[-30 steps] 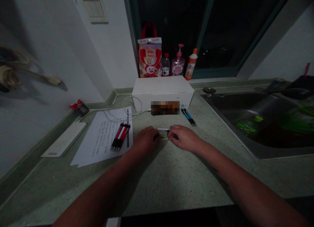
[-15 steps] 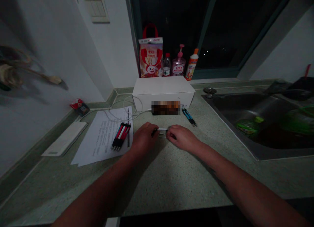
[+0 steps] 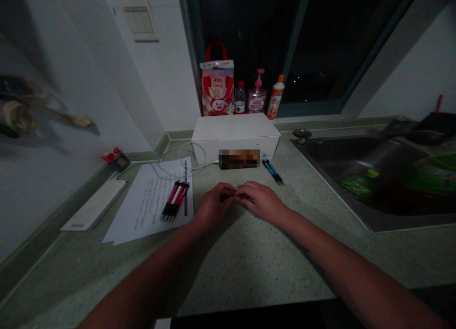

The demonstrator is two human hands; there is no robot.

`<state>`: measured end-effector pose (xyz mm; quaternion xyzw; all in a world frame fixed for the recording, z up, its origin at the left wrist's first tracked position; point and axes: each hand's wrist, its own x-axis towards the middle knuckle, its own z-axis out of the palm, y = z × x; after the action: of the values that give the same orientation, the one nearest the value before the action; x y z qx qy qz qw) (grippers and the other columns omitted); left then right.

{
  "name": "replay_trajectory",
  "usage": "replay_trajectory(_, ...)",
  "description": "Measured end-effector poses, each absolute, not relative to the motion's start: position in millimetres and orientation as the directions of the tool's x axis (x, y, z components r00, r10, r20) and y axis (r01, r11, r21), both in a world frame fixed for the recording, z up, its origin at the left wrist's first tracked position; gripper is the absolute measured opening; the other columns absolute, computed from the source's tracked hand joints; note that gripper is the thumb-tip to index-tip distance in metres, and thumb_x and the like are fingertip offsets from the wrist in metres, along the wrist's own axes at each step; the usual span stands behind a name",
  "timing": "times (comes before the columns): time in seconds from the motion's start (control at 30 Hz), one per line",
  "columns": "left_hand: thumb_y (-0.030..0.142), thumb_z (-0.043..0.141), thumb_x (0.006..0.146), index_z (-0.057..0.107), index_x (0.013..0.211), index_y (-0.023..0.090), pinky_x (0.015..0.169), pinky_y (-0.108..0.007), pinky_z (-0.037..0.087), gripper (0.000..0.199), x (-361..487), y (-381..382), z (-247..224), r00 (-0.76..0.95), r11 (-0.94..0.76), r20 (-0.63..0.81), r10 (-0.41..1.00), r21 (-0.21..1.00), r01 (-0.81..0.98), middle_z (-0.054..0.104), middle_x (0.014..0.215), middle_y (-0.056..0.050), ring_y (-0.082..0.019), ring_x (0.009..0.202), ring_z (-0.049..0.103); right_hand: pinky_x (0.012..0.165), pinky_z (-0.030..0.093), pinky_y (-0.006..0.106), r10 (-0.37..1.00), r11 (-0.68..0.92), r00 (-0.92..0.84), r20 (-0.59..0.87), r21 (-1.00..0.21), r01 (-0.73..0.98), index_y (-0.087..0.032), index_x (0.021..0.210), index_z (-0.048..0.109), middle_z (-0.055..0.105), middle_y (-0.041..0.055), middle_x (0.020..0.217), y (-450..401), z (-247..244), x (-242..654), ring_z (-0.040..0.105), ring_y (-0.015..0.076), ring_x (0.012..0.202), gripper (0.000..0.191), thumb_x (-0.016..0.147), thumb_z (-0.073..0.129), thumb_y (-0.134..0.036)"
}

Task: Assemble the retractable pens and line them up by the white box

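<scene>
My left hand [image 3: 214, 203] and my right hand [image 3: 260, 199] meet fingertip to fingertip low over the counter [image 3: 235, 272]. Both have their fingers closed in a pinch, and whatever lies between them is hidden. Left of my left hand, several red, white and blue pens with black grips [image 3: 175, 201] lie side by side on printed sheets [image 3: 146, 196]. Two blue pens [image 3: 272, 172] rest beyond my right hand. A blurred-out dark object [image 3: 239, 159] with a white cable leans against the white box [image 3: 235, 129].
At the right is a metal sink [image 3: 329, 203] with green items inside. A white power strip [image 3: 96, 205] and a small red and black pack [image 3: 116, 159] lie by the left wall. Behind the box stand a red bag [image 3: 217, 91] and bottles [image 3: 257, 98].
My hands have come together until the fingertips touch. The white pen-like piece that showed between them is now out of sight. The view has shifted slightly.
</scene>
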<state>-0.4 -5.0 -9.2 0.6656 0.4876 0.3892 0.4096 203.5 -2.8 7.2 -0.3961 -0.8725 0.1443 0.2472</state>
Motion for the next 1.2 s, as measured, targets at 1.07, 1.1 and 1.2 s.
replay_trajectory(1.07,0.032,0.065,0.086,0.081,0.092,0.021,0.082,-0.036,0.055,0.02,-3.1,-3.9,-1.2,0.114,-0.142,0.101,0.988,0.88,0.453,0.081,0.091,-0.005,-0.024,0.086,0.073,0.074,0.047,0.03,0.899,0.434,-0.349,0.266,-0.658,0.616,-0.02,0.104,0.073,0.075,0.0053,0.094,1.0,7.3,208.0,0.067,0.0189,0.082,0.012,0.096,0.066,-0.024)
replay_trajectory(1.1,0.032,0.066,0.086,0.081,0.092,0.021,0.081,-0.036,0.055,0.02,-3.2,-3.7,-1.7,0.114,-0.145,0.104,0.988,0.878,0.455,0.081,0.09,-0.005,-0.024,0.085,0.073,0.075,0.048,0.031,0.9,0.43,-0.344,0.267,-0.665,0.61,-0.02,0.108,0.072,0.075,0.0055,0.096,0.5,7.0,207.4,0.067,0.0189,0.083,0.015,0.095,0.068,-0.025)
replay_trajectory(1.2,0.031,0.066,0.086,0.081,0.093,0.021,0.081,-0.036,0.055,0.02,-2.7,-4.1,-2.1,0.128,-0.157,0.109,0.986,0.872,0.463,0.081,0.091,-0.006,-0.024,0.085,0.073,0.075,0.048,0.032,0.903,0.415,-0.364,0.227,-0.674,0.611,-0.021,0.101,0.074,0.076,0.0052,0.092,-0.7,5.8,206.2,0.068,0.0191,0.081,0.015,0.1,0.061,-0.028)
